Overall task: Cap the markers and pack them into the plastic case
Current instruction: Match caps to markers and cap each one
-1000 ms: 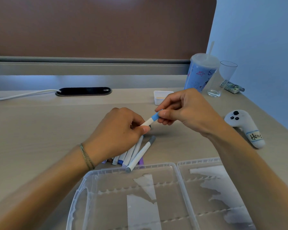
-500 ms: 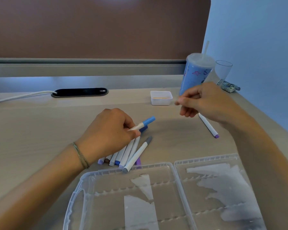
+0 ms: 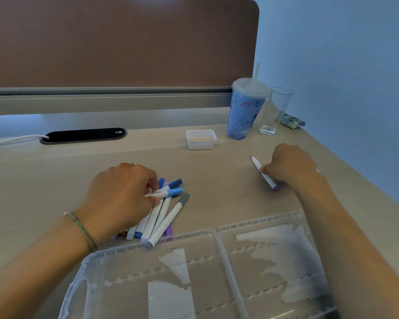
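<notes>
My left hand (image 3: pixel 122 199) pinches a white marker with a light blue cap (image 3: pixel 171 192), held low over a pile of several capped markers (image 3: pixel 158 217) on the desk. A grey-capped marker (image 3: pixel 168 221) lies along the pile's right side. Farther right, my right hand (image 3: pixel 289 165) has its fingers on a white marker with a purple end (image 3: pixel 264 173) that lies on the desk, its bare tip pointing away from me. The clear plastic case (image 3: pixel 217 234) lies open in front of me, both halves holding no markers.
A small white tub (image 3: pixel 201 139) sits at the back middle of the desk. A blue lidded tumbler with a straw (image 3: pixel 245 111), an empty glass (image 3: pixel 275 111) and a small wrapped item (image 3: pixel 290 120) stand at the back right. A black cable port (image 3: pixel 83 135) is at back left.
My right hand let go of the blue cap, swung right and dropped onto the purple-ended marker. My left hand lowered the blue-capped marker onto the pile.
</notes>
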The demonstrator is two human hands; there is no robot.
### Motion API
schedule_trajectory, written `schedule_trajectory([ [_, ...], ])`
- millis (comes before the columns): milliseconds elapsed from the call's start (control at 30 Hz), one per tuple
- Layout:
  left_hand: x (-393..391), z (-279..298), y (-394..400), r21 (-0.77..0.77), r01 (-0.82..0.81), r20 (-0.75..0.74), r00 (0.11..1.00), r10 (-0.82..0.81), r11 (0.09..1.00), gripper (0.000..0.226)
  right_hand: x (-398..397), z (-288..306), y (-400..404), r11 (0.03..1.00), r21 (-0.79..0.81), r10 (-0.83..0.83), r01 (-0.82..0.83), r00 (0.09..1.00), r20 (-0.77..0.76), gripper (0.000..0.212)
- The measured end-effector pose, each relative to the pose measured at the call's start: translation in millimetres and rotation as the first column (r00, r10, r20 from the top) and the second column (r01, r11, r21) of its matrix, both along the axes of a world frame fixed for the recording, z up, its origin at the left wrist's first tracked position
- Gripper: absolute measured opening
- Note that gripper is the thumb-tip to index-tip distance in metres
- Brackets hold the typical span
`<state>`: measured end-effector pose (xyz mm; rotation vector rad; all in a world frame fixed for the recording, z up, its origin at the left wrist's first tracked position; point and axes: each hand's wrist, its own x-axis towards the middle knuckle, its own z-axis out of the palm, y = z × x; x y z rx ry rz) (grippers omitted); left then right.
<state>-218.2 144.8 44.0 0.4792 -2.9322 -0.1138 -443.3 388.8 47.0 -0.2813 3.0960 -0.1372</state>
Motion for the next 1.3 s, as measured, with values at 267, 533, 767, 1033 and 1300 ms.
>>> schedule_trajectory([
  [267, -0.9, 0.1, -0.1, 0.151, 0.028, -0.143, 0.99, -0.006, 0.988, 0.02, 4.6, 6.7, -11.8, 0.983, -0.163, 0.114, -0.08, 0.971, 0.209, 0.03],
  [533, -5.5, 7.0, 6.2, 0.614, 0.093, -0.203, 0.978, 0.043, 0.784, 0.02, 71.1, 44.4, -56.9, 0.767, -0.579, 0.52, -0.275, 0.795, 0.312, 0.025],
  [767, -3.5, 16.8, 10.1, 0.897, 0.133, -0.186, 0.979, 0.086, 0.422, 0.029, 111.2, 34.6, -86.0, 0.613, -0.704, 0.71, -0.358, 0.64, 0.293, 0.02],
  [1033, -2.1, 17.2, -8.6, 0.805, 0.038, -0.164, 0.973, 0.16, 0.592, 0.027, 131.0, 20.3, -95.6, 0.79, -0.268, 0.612, -0.551, 0.68, 0.404, 0.024],
  [1300, -1.6, 16.1, -9.7, 0.727, 0.012, -0.138, 0.982, 0.129, 0.686, 0.024, 151.2, 4.3, -110.2, 0.81, -0.119, 0.579, -0.575, 0.75, 0.319, 0.041],
])
